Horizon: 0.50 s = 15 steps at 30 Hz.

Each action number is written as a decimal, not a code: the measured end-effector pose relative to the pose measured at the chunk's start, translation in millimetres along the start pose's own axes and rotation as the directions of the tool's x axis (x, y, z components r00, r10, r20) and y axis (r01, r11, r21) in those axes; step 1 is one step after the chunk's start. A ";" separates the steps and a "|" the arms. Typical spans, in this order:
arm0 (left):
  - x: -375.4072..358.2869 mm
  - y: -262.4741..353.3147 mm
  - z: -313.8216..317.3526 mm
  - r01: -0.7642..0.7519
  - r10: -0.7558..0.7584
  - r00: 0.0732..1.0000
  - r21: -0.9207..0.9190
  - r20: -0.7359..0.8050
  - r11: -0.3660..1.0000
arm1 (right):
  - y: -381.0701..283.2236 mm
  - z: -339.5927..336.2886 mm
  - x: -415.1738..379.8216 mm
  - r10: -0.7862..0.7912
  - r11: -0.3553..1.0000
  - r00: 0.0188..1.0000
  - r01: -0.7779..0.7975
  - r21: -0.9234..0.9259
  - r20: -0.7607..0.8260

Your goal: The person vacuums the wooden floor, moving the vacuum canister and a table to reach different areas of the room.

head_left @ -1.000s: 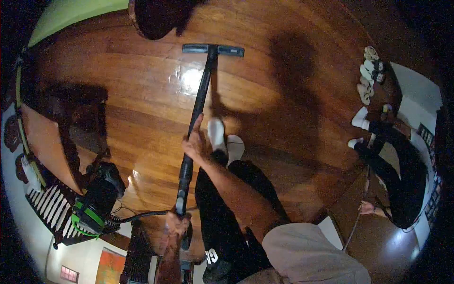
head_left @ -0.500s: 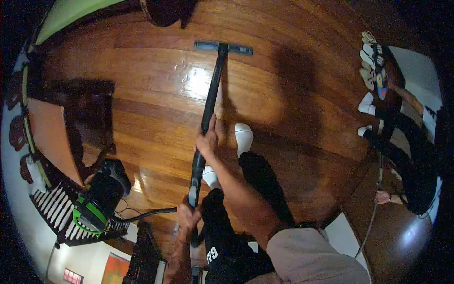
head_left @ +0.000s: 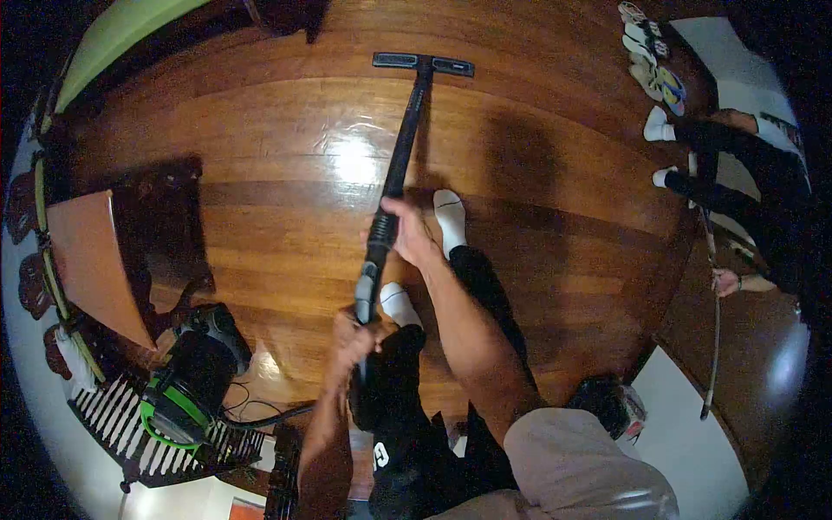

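Note:
A black vacuum cleaner wand (head_left: 401, 160) slants up the middle of the view, its wide floor head (head_left: 424, 64) flat on the wooden floor. My left hand (head_left: 355, 338) is closed around the handle at the lower end, just below a grey section. Higher up, my right hand (head_left: 411, 232) grips the tube near a ribbed collar; part of its fingers is hidden behind the tube. A black hose (head_left: 273, 418) runs from beneath the handle to the black and green vacuum cleaner (head_left: 186, 390) at lower left.
My feet in white socks (head_left: 450, 217) stand beside the wand. An orange-brown table (head_left: 95, 260) with dark legs is at left, near a slatted rail (head_left: 113, 433). At right, a seated person (head_left: 737, 191) holds a thin stick (head_left: 712, 347) beside several shoes (head_left: 646, 52). Loose cable lies by the vacuum.
The floor head has moved slightly forward and right. My right hand has turned on the tube, its fingers no longer stretched along it. The other person's hand has drawn back from the shoes.

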<state>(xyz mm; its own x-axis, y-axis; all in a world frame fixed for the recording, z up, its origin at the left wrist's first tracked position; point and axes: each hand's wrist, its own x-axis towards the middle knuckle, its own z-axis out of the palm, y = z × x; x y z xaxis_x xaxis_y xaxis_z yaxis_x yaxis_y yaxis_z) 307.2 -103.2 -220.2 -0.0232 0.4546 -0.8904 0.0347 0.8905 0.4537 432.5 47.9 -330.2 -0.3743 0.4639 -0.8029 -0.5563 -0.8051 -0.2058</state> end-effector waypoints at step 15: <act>47.7 -67.6 0.9 0.454 -0.013 0.810 -0.613 0.587 0.647 | 80.9 -13.3 -5.6 -0.621 0.199 0.734 -0.191 -0.961 -0.274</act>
<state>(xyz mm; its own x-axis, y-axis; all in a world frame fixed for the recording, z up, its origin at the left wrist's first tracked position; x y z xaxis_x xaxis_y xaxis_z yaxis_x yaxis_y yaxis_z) 304.6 -141.8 -293.4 0.5669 0.3443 -0.7484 -0.6001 0.7950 -0.0888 399.4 -24.7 -349.8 0.2742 0.7391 -0.6153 0.6735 -0.6043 -0.4257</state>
